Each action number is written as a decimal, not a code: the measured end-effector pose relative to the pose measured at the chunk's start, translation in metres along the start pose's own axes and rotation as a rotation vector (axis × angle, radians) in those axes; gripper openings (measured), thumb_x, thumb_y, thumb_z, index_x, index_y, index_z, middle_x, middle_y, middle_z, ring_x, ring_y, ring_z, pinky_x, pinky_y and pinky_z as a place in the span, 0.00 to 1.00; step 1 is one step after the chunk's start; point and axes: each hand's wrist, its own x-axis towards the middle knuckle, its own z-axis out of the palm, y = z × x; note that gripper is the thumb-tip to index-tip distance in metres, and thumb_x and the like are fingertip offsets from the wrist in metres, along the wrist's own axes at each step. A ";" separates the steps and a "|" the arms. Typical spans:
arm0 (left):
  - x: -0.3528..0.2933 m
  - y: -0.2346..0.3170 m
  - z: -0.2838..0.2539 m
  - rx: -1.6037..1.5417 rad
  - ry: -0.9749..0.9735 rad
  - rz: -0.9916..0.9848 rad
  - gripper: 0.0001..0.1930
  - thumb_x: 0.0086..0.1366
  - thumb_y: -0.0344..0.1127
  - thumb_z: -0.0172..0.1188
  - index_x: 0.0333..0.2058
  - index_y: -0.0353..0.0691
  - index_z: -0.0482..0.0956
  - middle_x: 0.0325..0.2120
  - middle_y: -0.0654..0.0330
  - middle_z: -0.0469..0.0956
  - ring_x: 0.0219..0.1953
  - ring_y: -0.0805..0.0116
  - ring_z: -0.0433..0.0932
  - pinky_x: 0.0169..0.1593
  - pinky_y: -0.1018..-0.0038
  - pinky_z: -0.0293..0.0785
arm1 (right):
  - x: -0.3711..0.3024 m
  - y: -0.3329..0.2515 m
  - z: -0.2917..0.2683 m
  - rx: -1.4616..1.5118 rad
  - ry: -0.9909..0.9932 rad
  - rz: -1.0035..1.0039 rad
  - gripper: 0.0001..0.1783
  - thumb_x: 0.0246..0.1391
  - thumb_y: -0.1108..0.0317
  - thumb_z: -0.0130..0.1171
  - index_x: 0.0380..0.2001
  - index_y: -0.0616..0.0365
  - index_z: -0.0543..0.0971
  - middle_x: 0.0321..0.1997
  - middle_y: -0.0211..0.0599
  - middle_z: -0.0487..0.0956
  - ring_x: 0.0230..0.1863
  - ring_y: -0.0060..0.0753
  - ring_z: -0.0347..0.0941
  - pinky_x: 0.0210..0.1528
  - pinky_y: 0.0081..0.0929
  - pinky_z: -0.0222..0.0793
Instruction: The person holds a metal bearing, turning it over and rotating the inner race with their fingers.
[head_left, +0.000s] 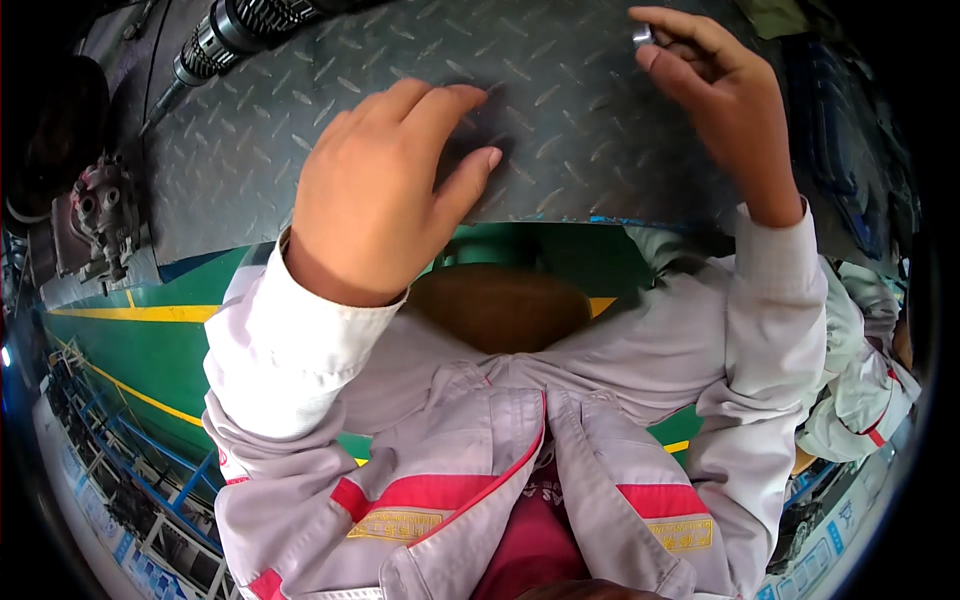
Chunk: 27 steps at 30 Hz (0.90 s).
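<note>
Pinching a small shiny metal piece (pixel 643 37) between thumb and forefinger, the right hand (pixel 722 82) is at one o'clock, above the far part of the table (pixel 580 130); its other fingers curl in toward the palm; the left hand (pixel 372 190), between ten and eleven o'clock, has its thumb and forefinger wide apart over the ridged metal top, though whether it touches the surface I cannot tell; beyond it, toward eleven o'clock, lies a shaft with gears (pixel 232 32); between nine and ten o'clock sits a grimy metal part (pixel 102 208); a brown stool (pixel 500 303) is near the dial's centre, between the person's legs; between three and four o'clock is a co-worker's pale sleeve (pixel 845 415); green floor (pixel 130 365) shows toward eight o'clock.
</note>
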 end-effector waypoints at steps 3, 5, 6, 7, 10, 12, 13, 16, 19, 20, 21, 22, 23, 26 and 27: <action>0.002 0.000 0.001 -0.031 -0.012 0.005 0.17 0.62 0.33 0.69 0.49 0.39 0.82 0.35 0.54 0.79 0.34 0.55 0.80 0.37 0.67 0.76 | -0.028 -0.048 0.012 0.263 -0.079 -0.049 0.23 0.48 0.76 0.67 0.51 0.62 0.79 0.47 0.39 0.80 0.45 0.35 0.76 0.50 0.30 0.73; 0.001 -0.001 0.000 -0.021 -0.015 0.002 0.16 0.63 0.32 0.68 0.49 0.38 0.82 0.35 0.53 0.80 0.34 0.56 0.80 0.37 0.67 0.76 | -0.048 -0.086 0.024 0.535 -0.142 -0.102 0.21 0.48 0.78 0.69 0.47 0.61 0.79 0.42 0.32 0.80 0.41 0.23 0.76 0.46 0.22 0.73; 0.002 -0.001 0.000 -0.017 -0.012 0.007 0.15 0.64 0.31 0.67 0.49 0.38 0.82 0.36 0.53 0.80 0.33 0.56 0.80 0.37 0.68 0.76 | -0.052 -0.091 0.032 0.567 -0.121 -0.176 0.20 0.46 0.79 0.70 0.45 0.61 0.78 0.42 0.32 0.79 0.39 0.23 0.76 0.44 0.21 0.73; 0.002 -0.003 -0.001 -0.014 -0.019 0.000 0.15 0.64 0.31 0.67 0.49 0.38 0.82 0.36 0.53 0.80 0.33 0.56 0.80 0.37 0.68 0.76 | -0.055 -0.095 0.040 0.600 -0.102 -0.251 0.20 0.44 0.81 0.71 0.43 0.60 0.78 0.41 0.32 0.79 0.37 0.22 0.77 0.42 0.21 0.74; 0.004 -0.008 -0.004 -0.016 0.042 0.010 0.12 0.66 0.28 0.65 0.49 0.38 0.83 0.36 0.53 0.81 0.33 0.57 0.81 0.37 0.69 0.76 | -0.060 -0.102 0.051 0.475 -0.051 -0.396 0.21 0.38 0.81 0.72 0.39 0.59 0.77 0.42 0.38 0.79 0.37 0.33 0.78 0.41 0.25 0.75; 0.003 -0.012 -0.005 -0.018 0.043 -0.006 0.12 0.66 0.29 0.65 0.49 0.38 0.83 0.36 0.53 0.81 0.33 0.57 0.81 0.37 0.69 0.76 | -0.063 -0.108 0.053 0.456 -0.033 -0.410 0.20 0.39 0.81 0.72 0.38 0.59 0.78 0.42 0.38 0.79 0.38 0.34 0.79 0.41 0.26 0.75; 0.003 -0.013 -0.004 -0.027 0.054 -0.012 0.12 0.66 0.29 0.65 0.49 0.38 0.83 0.37 0.53 0.81 0.33 0.57 0.81 0.38 0.69 0.76 | -0.064 -0.109 0.054 0.424 -0.011 -0.426 0.20 0.39 0.81 0.72 0.38 0.59 0.78 0.42 0.39 0.79 0.38 0.36 0.79 0.41 0.26 0.75; 0.002 -0.012 -0.005 -0.017 0.037 -0.017 0.12 0.67 0.29 0.64 0.49 0.37 0.83 0.37 0.53 0.81 0.33 0.57 0.81 0.38 0.69 0.76 | -0.065 -0.110 0.055 0.371 0.024 -0.454 0.20 0.40 0.78 0.74 0.40 0.59 0.80 0.43 0.41 0.80 0.39 0.40 0.79 0.42 0.29 0.76; 0.001 -0.011 -0.006 -0.003 0.025 -0.020 0.12 0.67 0.29 0.64 0.49 0.38 0.83 0.37 0.52 0.81 0.34 0.57 0.82 0.39 0.69 0.76 | -0.064 -0.110 0.053 0.324 0.035 -0.469 0.20 0.44 0.75 0.74 0.43 0.58 0.82 0.44 0.41 0.81 0.40 0.41 0.79 0.42 0.30 0.77; 0.001 -0.012 -0.005 -0.006 0.025 -0.018 0.12 0.67 0.29 0.64 0.49 0.38 0.83 0.37 0.52 0.81 0.34 0.57 0.82 0.39 0.69 0.76 | -0.064 -0.108 0.052 0.304 0.028 -0.471 0.19 0.46 0.74 0.74 0.44 0.58 0.83 0.44 0.41 0.81 0.40 0.42 0.79 0.42 0.30 0.77; 0.002 -0.012 -0.005 -0.006 0.025 -0.016 0.12 0.67 0.29 0.64 0.49 0.38 0.83 0.37 0.52 0.81 0.34 0.57 0.82 0.39 0.69 0.76 | -0.063 -0.107 0.051 0.301 0.028 -0.469 0.19 0.46 0.74 0.74 0.44 0.58 0.83 0.44 0.41 0.81 0.40 0.42 0.79 0.42 0.30 0.77; 0.001 -0.012 -0.006 -0.002 0.026 -0.017 0.12 0.67 0.29 0.64 0.49 0.38 0.83 0.37 0.52 0.81 0.34 0.56 0.82 0.39 0.69 0.76 | -0.062 -0.105 0.049 0.295 0.001 -0.496 0.18 0.48 0.75 0.73 0.44 0.58 0.84 0.44 0.41 0.81 0.41 0.42 0.79 0.42 0.31 0.77; 0.001 -0.012 -0.006 -0.001 0.026 -0.018 0.12 0.67 0.29 0.64 0.49 0.38 0.83 0.37 0.52 0.81 0.34 0.56 0.82 0.39 0.69 0.76 | -0.060 -0.103 0.048 0.288 -0.025 -0.522 0.16 0.50 0.75 0.71 0.45 0.58 0.84 0.44 0.40 0.81 0.41 0.41 0.79 0.42 0.31 0.77; 0.001 -0.011 -0.006 0.007 0.033 -0.012 0.12 0.67 0.29 0.64 0.49 0.37 0.83 0.36 0.52 0.81 0.34 0.56 0.82 0.39 0.69 0.76 | -0.060 -0.103 0.042 0.316 -0.082 -0.501 0.16 0.52 0.79 0.68 0.46 0.58 0.85 0.44 0.40 0.82 0.42 0.41 0.79 0.42 0.31 0.77; 0.003 -0.010 -0.007 -0.003 0.003 -0.018 0.12 0.67 0.29 0.64 0.48 0.37 0.83 0.36 0.52 0.81 0.34 0.56 0.82 0.39 0.69 0.76 | -0.059 -0.101 0.041 0.318 -0.083 -0.499 0.16 0.52 0.79 0.68 0.46 0.58 0.85 0.44 0.40 0.82 0.42 0.41 0.79 0.42 0.31 0.77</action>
